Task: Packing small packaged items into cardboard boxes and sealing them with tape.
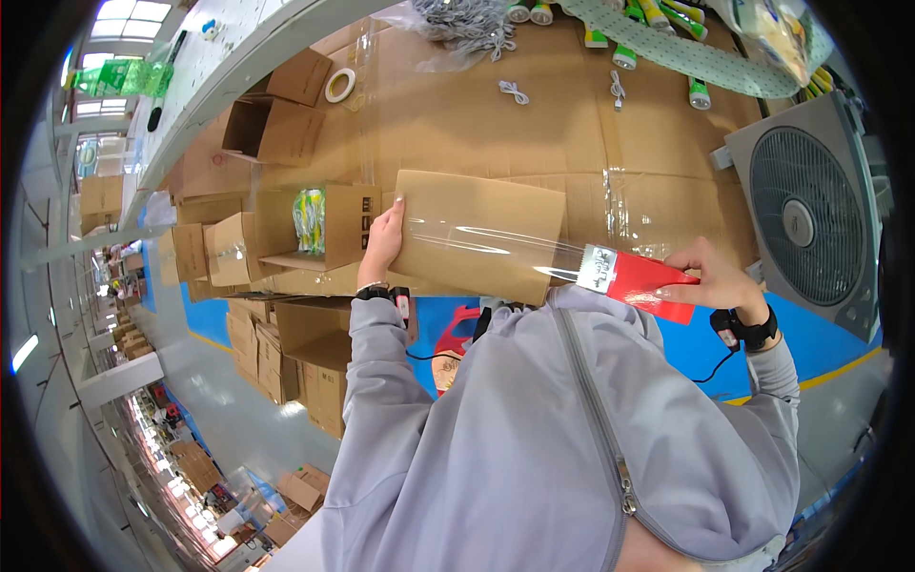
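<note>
A brown cardboard box (pixel 481 212) lies in front of me, slightly tilted, with clear tape running across its top face. My left hand (pixel 384 236) grips its left edge, thumb on the near face and the other fingers hidden behind. Beyond the box's right end, my right hand (pixel 713 276) is closed around a red tape dispenser (pixel 648 286) with a pale patterned front end. Shiny strands of clear tape (pixel 562 272) stretch between that front end and the box. Both wrists wear black straps with small devices and cables.
An open carton (pixel 348 224) with green-wrapped goods stands left of the box. A grey box fan (pixel 801 210) stands at the right. Farther back are a tape roll (pixel 340 85), two white cables (pixel 514 92), a grey cable heap (pixel 467 24) and several green flashlights (pixel 700 93).
</note>
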Demonstrator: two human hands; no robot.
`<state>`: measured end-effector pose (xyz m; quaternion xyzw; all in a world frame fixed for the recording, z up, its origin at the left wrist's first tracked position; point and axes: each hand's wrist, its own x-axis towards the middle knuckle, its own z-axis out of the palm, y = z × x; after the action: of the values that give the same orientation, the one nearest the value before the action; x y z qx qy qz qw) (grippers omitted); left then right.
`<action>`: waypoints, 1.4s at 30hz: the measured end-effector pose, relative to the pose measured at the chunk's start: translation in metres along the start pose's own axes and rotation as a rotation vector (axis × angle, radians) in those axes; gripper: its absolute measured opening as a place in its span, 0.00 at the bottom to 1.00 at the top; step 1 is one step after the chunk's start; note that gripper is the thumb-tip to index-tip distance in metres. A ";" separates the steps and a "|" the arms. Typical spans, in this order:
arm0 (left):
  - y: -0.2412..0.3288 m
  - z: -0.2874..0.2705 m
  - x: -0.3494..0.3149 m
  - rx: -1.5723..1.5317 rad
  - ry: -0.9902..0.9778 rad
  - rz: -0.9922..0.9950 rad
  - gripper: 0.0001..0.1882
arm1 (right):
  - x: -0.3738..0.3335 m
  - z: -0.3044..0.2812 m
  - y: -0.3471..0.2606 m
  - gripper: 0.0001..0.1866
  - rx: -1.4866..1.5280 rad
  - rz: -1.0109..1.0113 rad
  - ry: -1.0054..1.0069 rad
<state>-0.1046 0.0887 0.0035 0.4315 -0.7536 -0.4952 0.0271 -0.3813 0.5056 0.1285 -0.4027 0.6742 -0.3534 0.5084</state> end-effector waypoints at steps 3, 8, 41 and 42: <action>0.003 0.000 -0.002 0.001 0.007 -0.007 0.28 | 0.005 0.005 0.012 0.20 0.002 -0.068 0.030; 0.007 0.002 -0.004 -0.025 -0.008 -0.027 0.27 | 0.009 0.001 0.029 0.21 -0.035 -0.069 0.002; 0.017 0.008 -0.010 -0.020 -0.014 0.046 0.29 | 0.067 0.051 0.027 0.24 -0.392 0.178 0.205; 0.017 0.008 -0.010 -0.017 -0.010 0.042 0.29 | 0.070 0.051 0.022 0.23 -0.433 0.188 0.200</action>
<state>-0.1121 0.1034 0.0163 0.4129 -0.7583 -0.5031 0.0371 -0.3468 0.4488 0.0687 -0.4006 0.8157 -0.1898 0.3716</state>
